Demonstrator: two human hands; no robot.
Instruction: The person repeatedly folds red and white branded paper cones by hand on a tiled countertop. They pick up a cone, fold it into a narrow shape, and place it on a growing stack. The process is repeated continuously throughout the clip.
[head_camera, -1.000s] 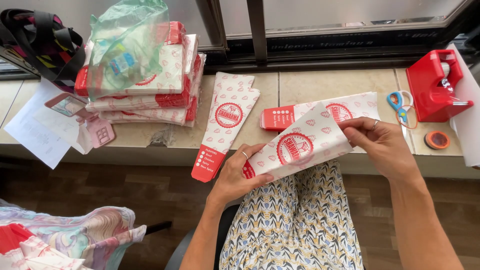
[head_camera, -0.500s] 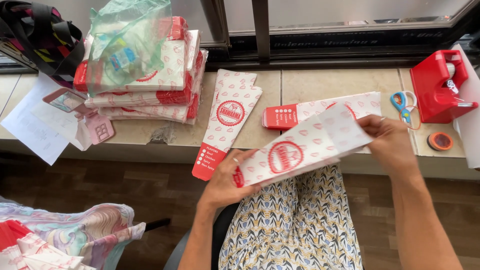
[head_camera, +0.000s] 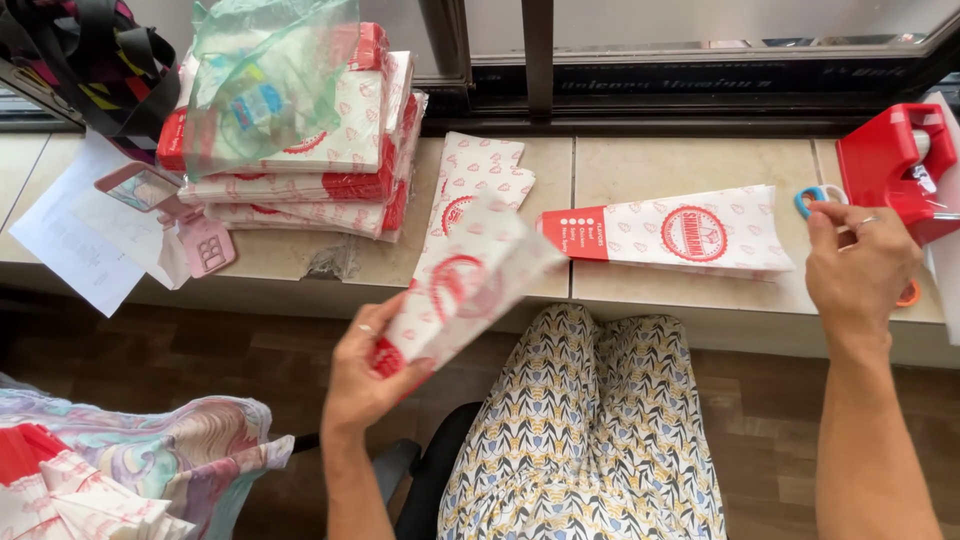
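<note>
Head view, looking down: the left hand (head_camera: 362, 372) pinches the red end of a white paper sleeve bag printed with red round emblems (head_camera: 462, 290), lifting it tilted above the front edge of the beige tiled ledge (head_camera: 660, 165); the bag is blurred with motion. The right hand (head_camera: 858, 272) is out at the ledge's right end, fingers loosely curled and holding nothing I can make out, fingertips touching the blue-handled scissors (head_camera: 812, 196), just beside the red tape dispenser (head_camera: 895, 165). An orange ring peeks out under that hand.

As I read it, one bag is in hand while the right hand goes for a tool; the next move would call for a clean grip on the scissors or tape without nudging the dispenser.

On the ledge, a matching paper bag (head_camera: 668, 232) lies flat at centre right, another flat pair (head_camera: 478, 178) at centre near the back edge. At the left end sits a tall stack of wrapped bag bundles (head_camera: 330, 160) under a loose green plastic film (head_camera: 262, 85). White paper sheets (head_camera: 70, 245) overhang the left front edge beside a pink compact-like case (head_camera: 180, 220). Behind, a dark window frame; below, wooden floor and the patterned lap.
</note>
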